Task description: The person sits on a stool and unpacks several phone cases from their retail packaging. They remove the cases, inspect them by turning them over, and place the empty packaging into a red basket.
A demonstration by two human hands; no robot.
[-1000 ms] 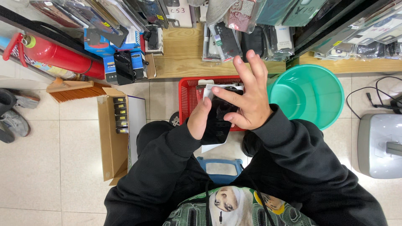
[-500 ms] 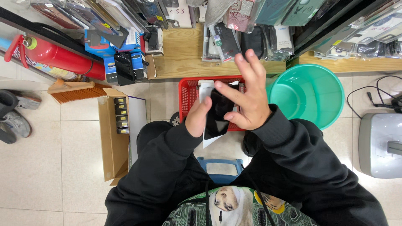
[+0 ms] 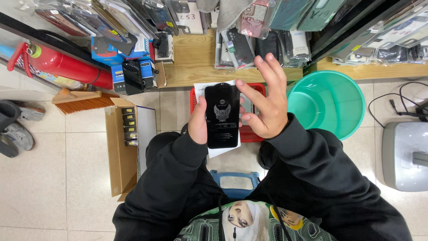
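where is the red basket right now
In the head view the red basket sits on the floor at centre, behind the black pack in the left hand, just left of the green basin.

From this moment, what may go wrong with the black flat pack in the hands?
1. The left hand pinches the black flat pack only along one edge, and the right hand is spread open with just a fingertip on it, so it might slip.
2. If it falls, it may hit the red basket or the tiled floor and possibly crack.
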